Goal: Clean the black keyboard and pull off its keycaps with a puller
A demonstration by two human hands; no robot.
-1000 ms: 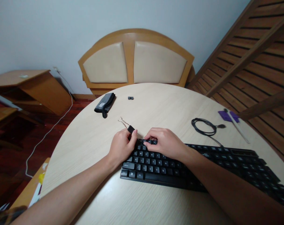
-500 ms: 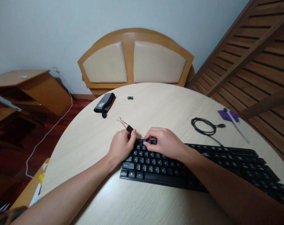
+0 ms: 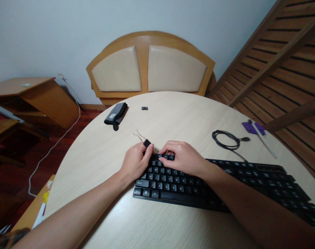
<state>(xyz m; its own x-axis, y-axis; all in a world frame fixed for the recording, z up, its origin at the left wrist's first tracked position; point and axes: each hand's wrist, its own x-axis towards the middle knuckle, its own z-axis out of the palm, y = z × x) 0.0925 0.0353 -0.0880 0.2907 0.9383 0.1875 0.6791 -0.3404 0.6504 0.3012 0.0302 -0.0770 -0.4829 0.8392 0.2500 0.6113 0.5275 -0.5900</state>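
Left fingers (image 3: 149, 151) clamping tool (image 3: 147, 143) | right fingers (image 3: 163, 161) on keyboard (image 3: 183, 198), grip unclear | table (image 3: 178, 121) (round) | wall (image 3: 69, 38)

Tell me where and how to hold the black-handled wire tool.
Probably best by its black handle, from the left, as the left grip does: the handle is the thick, blocky part, with thin wires beyond it, and the keyboard spreads out to the right.

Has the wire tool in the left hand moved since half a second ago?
Yes, slightly to the right: the wire tool in the left hand has shifted that way against the folded pouch, which lies where it was.
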